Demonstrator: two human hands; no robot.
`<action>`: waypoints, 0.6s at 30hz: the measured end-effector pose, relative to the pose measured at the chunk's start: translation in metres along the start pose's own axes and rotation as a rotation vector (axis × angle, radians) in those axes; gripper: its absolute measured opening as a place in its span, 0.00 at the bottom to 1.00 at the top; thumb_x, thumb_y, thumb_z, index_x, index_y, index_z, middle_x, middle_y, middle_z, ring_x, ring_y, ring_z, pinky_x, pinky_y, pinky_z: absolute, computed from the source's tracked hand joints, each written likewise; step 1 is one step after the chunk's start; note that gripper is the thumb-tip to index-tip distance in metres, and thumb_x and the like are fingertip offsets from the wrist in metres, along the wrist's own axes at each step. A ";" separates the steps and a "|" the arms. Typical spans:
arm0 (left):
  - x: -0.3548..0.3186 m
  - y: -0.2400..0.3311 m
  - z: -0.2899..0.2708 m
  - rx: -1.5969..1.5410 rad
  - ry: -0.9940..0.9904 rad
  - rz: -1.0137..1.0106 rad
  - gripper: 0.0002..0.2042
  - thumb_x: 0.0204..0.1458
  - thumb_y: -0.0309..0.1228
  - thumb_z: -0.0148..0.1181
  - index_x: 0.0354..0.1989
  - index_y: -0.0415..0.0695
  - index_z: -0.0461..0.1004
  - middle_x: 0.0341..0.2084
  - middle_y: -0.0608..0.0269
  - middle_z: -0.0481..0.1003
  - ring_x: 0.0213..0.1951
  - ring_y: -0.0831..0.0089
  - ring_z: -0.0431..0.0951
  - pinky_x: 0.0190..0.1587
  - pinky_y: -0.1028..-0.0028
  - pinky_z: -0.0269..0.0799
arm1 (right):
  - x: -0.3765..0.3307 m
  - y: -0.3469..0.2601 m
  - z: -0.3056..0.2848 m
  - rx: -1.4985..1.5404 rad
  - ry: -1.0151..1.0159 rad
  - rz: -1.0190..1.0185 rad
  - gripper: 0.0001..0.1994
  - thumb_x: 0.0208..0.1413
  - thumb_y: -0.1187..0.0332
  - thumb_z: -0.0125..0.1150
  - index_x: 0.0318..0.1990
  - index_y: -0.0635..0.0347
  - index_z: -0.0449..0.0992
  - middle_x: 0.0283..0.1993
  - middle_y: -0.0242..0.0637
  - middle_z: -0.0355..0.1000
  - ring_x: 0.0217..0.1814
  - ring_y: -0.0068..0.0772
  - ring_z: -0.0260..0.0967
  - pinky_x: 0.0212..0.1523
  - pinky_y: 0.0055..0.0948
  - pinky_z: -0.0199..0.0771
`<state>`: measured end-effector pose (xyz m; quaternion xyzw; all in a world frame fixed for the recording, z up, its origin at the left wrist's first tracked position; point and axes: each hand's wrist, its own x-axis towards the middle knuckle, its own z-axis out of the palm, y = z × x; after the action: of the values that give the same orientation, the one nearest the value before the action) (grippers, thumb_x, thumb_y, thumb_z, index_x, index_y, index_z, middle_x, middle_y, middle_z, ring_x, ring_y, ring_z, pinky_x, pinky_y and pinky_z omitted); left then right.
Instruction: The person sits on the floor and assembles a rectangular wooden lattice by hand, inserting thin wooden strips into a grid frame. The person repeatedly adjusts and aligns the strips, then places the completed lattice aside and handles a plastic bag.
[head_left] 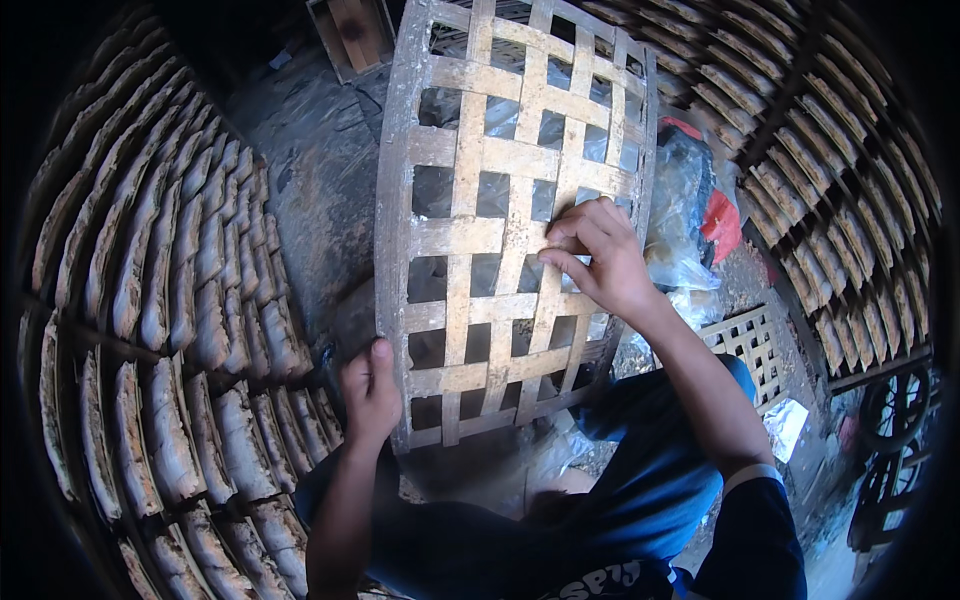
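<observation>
Here the wooden lattice rack leans over the blue-clad legs — left hand clasping its lower left edge, right hand narrowed near the middle slats, gripping anything or not, I can't tell!

Lattice frame, one: we steady its lower left edge with our left hand; our right hand, thumb and fingers drawn together, meets its slats. Around us: strips in rows, plastic, box.
</observation>
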<state>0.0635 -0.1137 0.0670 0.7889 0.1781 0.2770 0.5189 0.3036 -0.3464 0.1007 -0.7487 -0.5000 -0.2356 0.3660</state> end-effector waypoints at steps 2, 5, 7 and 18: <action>-0.001 0.000 -0.003 0.016 0.001 -0.007 0.23 0.69 0.42 0.48 0.23 0.38 0.66 0.16 0.71 0.64 0.24 0.83 0.61 0.25 0.71 0.57 | 0.001 0.000 0.000 -0.005 -0.009 -0.017 0.12 0.47 0.64 0.75 0.36 0.55 0.77 0.37 0.33 0.74 0.42 0.39 0.69 0.44 0.35 0.64; -0.002 -0.001 -0.002 -0.010 0.026 0.009 0.23 0.69 0.41 0.47 0.23 0.38 0.66 0.16 0.71 0.63 0.24 0.82 0.61 0.25 0.72 0.56 | 0.005 -0.001 -0.002 -0.029 -0.070 -0.053 0.12 0.48 0.64 0.74 0.36 0.55 0.77 0.35 0.32 0.73 0.41 0.38 0.68 0.43 0.35 0.63; -0.002 0.002 -0.002 0.009 0.010 0.013 0.23 0.69 0.41 0.47 0.23 0.37 0.66 0.16 0.71 0.63 0.24 0.83 0.60 0.25 0.72 0.56 | 0.005 0.001 -0.001 -0.036 -0.094 -0.070 0.11 0.49 0.64 0.73 0.35 0.56 0.77 0.35 0.32 0.72 0.41 0.37 0.68 0.44 0.35 0.63; 0.004 -0.005 0.002 -0.037 0.079 -0.110 0.26 0.70 0.45 0.45 0.20 0.41 0.62 0.16 0.76 0.61 0.23 0.85 0.58 0.25 0.73 0.53 | -0.004 0.038 -0.026 0.020 0.114 0.262 0.07 0.62 0.68 0.62 0.38 0.60 0.70 0.33 0.42 0.75 0.37 0.45 0.75 0.42 0.38 0.73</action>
<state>0.0680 -0.1111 0.0629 0.7566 0.2364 0.2821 0.5404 0.3379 -0.3775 0.1019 -0.7893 -0.3786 -0.2233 0.4288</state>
